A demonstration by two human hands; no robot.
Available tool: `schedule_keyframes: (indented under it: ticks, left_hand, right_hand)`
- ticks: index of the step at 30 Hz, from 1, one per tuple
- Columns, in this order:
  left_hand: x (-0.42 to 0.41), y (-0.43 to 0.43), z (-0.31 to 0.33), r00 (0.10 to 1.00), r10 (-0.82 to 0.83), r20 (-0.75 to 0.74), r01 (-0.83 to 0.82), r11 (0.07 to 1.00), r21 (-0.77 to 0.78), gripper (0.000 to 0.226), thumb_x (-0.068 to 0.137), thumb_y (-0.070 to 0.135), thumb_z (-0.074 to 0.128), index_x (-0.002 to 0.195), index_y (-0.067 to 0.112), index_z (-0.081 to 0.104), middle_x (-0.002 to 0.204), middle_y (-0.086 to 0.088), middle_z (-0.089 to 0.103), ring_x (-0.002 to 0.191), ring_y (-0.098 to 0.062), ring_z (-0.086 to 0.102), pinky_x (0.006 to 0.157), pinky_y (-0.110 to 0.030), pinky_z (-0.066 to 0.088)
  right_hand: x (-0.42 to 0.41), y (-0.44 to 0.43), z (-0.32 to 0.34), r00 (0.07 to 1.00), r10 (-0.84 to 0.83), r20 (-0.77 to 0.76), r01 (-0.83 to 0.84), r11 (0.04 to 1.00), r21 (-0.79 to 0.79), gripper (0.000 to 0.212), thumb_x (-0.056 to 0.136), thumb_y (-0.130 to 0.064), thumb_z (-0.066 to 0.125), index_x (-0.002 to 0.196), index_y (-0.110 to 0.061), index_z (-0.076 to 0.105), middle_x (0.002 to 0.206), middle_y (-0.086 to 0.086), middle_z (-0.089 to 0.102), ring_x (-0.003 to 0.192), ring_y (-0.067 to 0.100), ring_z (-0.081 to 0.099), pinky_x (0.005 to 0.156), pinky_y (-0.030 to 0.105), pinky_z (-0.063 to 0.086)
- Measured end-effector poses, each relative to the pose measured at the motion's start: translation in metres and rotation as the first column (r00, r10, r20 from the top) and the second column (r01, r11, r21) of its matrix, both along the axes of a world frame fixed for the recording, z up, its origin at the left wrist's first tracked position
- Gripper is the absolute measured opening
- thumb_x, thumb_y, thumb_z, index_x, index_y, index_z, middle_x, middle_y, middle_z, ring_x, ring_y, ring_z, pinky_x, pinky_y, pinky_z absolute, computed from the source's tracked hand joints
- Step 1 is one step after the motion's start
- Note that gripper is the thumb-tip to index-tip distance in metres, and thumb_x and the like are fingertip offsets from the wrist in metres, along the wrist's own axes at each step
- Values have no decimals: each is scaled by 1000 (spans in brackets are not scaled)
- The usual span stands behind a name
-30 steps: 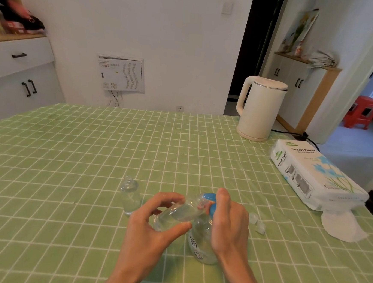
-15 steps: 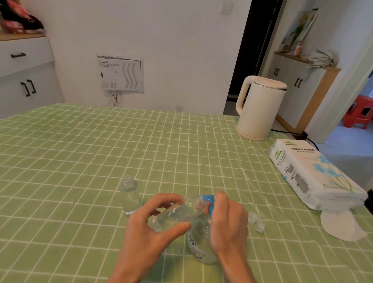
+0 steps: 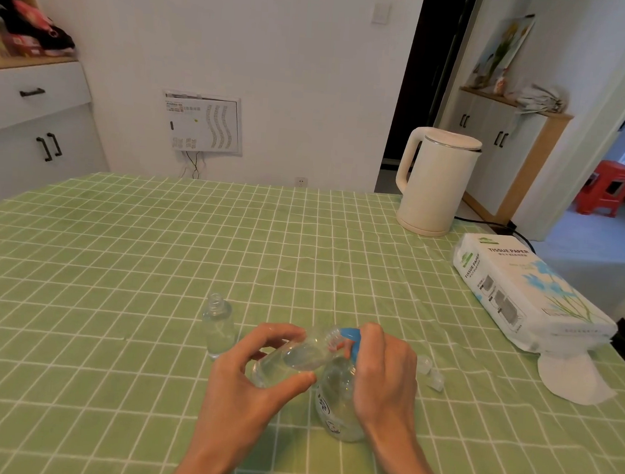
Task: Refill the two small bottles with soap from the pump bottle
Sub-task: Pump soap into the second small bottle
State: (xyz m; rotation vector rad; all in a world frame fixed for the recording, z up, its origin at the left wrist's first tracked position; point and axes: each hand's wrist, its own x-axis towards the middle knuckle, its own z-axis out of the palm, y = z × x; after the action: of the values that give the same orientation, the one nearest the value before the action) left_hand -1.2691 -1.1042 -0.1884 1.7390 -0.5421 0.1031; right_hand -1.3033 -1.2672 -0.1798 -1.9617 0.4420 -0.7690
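My left hand (image 3: 251,381) holds a small clear bottle (image 3: 294,358) tilted on its side, its open neck up against the blue pump head (image 3: 351,339). The clear pump bottle (image 3: 335,403) stands on the green checked tablecloth (image 3: 115,258), and my right hand (image 3: 382,373) rests over its pump, hiding most of it. A second small clear bottle (image 3: 218,326) stands upright and uncapped just left of my left hand. Small clear caps (image 3: 429,371) lie to the right of my right hand.
A white kettle (image 3: 433,179) stands at the table's far right, its cord running off the edge. A tissue paper pack (image 3: 523,291) lies along the right edge with a white tissue (image 3: 572,380) in front of it. Cabinets line the walls.
Both hands stay in place at the pump bottle. The small bottle in my left hand has shifted only slightly against the pump spout.
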Motion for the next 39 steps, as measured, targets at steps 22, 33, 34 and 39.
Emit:
schedule_keyframes:
  ticks: [22, 33, 34, 39]
  left_hand:
    - [1, 0, -1, 1000, -4, 10, 4, 1000, 2, 42, 65, 44, 82, 106, 42, 74, 109, 19, 78, 106, -9, 71, 90, -14, 46]
    - [1, 1, 1, 1000, -1, -4, 1, 1000, -13, 42, 66, 45, 83, 107, 42, 74, 113, 18, 78, 109, -9, 70, 90, -27, 44]
    - [1, 1, 1, 1000, -2, -4, 2, 1000, -12, 42, 66, 45, 83, 107, 42, 74, 113, 18, 78, 108, -9, 70, 91, -27, 44]
    - [2, 0, -1, 1000, -9, 5, 8, 1000, 11, 42, 65, 44, 82, 107, 43, 74, 112, 18, 78, 108, -9, 70, 90, -20, 44]
  right_hand:
    - [1, -1, -3, 1000, 3, 5, -3, 1000, 13, 48, 89, -38, 34, 47, -41, 58, 41, -22, 49, 46, 3, 51, 52, 28, 26]
    - [2, -1, -5, 999, -25, -30, 28, 994, 104, 84, 88, -74, 17, 59, -22, 76, 66, -17, 76, 64, 4, 68, 71, 36, 54]
    - [2, -1, -5, 999, -27, -22, 29, 994, 101, 82, 87, -72, 18, 59, -21, 76, 64, -15, 75, 61, 5, 66, 69, 37, 54]
    - [0, 1, 1, 999, -21, 26, 21, 1000, -4, 51, 89, -46, 30, 47, -43, 60, 42, -24, 52, 46, 3, 52, 51, 30, 27]
